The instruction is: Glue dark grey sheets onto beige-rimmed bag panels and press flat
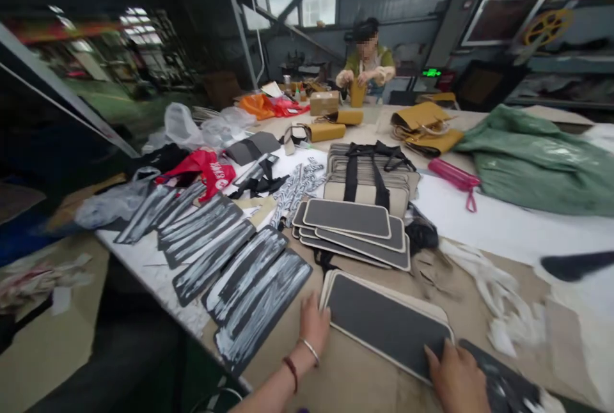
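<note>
A small stack of dark grey panels with cream edges [388, 323] lies on the brown work surface in front of me. My left hand [314, 323] touches the stack's left end, with a bracelet and a red band on the wrist. At its right end, my right hand [455, 374] grips the near corner, thumb on top and fingers over the edge. Left of my left hand, dark panels streaked with white [263, 311] lie in a row. More cream-edged panels [348, 218] are piled just beyond the stack.
Strapped bundles [367, 176] stand behind the pile. A pink pouch [453, 174] and green cloth [542, 163] lie at right, a red bag [206, 170] and clear plastic [180, 128] at left. Across the table, a person [367, 68] handles a mustard piece.
</note>
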Demonstrator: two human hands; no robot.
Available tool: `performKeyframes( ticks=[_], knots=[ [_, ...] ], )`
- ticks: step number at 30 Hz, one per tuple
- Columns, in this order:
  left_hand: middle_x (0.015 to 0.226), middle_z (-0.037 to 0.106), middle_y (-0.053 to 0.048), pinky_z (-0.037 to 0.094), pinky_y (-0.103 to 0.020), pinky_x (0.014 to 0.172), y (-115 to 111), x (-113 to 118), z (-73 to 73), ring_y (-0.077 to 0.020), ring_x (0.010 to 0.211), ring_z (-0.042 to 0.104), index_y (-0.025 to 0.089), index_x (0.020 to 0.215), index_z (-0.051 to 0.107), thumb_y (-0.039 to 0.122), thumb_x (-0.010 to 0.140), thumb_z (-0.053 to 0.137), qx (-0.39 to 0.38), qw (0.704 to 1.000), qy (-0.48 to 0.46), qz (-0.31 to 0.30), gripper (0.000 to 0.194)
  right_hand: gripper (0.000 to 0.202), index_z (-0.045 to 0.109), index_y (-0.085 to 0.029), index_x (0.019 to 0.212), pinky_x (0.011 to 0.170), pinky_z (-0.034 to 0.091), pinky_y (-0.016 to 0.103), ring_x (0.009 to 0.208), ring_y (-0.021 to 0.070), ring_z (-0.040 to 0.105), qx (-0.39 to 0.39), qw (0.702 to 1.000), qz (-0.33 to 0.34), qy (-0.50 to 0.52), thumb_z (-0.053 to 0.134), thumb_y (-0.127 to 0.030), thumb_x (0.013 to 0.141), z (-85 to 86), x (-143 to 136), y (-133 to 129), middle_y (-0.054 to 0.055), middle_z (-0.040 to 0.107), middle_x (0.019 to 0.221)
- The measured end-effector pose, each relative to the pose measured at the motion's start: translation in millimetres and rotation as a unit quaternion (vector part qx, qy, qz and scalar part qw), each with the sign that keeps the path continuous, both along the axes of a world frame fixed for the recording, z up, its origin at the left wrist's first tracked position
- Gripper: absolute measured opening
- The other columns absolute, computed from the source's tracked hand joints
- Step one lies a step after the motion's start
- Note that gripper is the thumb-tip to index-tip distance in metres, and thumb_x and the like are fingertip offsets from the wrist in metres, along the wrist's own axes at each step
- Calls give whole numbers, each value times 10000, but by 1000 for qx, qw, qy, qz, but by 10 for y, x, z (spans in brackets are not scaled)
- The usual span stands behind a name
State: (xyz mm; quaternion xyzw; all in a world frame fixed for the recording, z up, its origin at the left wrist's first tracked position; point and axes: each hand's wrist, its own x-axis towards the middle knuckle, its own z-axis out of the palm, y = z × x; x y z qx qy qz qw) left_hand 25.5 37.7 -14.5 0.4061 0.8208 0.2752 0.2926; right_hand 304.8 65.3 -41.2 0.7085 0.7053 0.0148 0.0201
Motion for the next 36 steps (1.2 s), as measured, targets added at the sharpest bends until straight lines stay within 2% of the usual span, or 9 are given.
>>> performKeyframes(
  ticks=[3,6,9,15,22,27,30,33,36],
  knots=[
    [801,581,-87,427,-293,748,100,-83,26,-195,804,548,122,763,589,184,701,513,2,1000,-8,-25,116,412,557,-38,1058,740,427,362,878,292,573,-50,997,-59,-21,424,-356,832,252,-158,-10,199,574,994],
    [696,553,-31,422,-264,658,155,-164,-30,-157,681,538,134,745,557,193,719,496,1,999,-14,-43,89,429,524,-31,1116,783,398,344,935,285,546,-56,995,-85,-19,447,-346,835,312,-228,-32,197,548,1047],
    [673,542,-14,415,-256,653,176,-221,-53,-145,653,527,145,741,550,189,735,480,19,998,-2,-63,83,428,519,-34,1127,798,383,335,965,283,525,-52,994,-95,-2,454,-342,837,293,-239,-63,194,536,1064],
    [790,568,-69,398,-304,802,200,-197,-24,-202,854,526,144,924,597,159,737,454,36,990,42,-128,236,408,506,-44,1143,830,361,329,1019,284,484,-44,987,-143,54,458,-310,837,322,-287,-94,189,507,1119],
    [757,557,-106,358,-401,874,266,-114,-2,-282,926,502,122,826,610,189,690,477,31,988,60,-142,202,384,565,-86,1040,791,378,334,961,285,507,-30,965,-239,106,554,-355,765,312,-319,-84,174,553,1005],
    [693,583,-48,444,-339,717,373,-173,-45,-223,737,577,148,787,547,264,675,520,13,994,-2,-113,163,452,562,-88,1031,782,394,333,934,279,527,-19,953,-262,152,620,-384,693,215,-211,-39,169,567,973],
    [642,604,-26,459,-290,604,434,-219,-54,-189,614,595,147,793,538,290,686,519,-9,992,-61,-114,179,424,554,-97,1040,782,405,282,913,226,546,-12,948,-253,190,585,-377,723,156,-81,-37,130,587,952],
    [641,635,-22,461,-255,595,452,-248,-27,-182,640,617,155,791,579,285,697,519,-25,983,-111,-144,171,354,559,-97,1034,765,412,259,868,196,557,-5,947,-242,209,512,-338,779,119,34,-66,118,592,930],
    [728,662,-54,458,-276,653,396,-233,10,-210,731,619,155,868,615,269,722,505,-19,983,-74,-169,215,288,584,-119,1007,795,396,282,894,211,538,-3,953,-217,210,507,-274,776,108,71,-105,117,588,923]
  ],
)
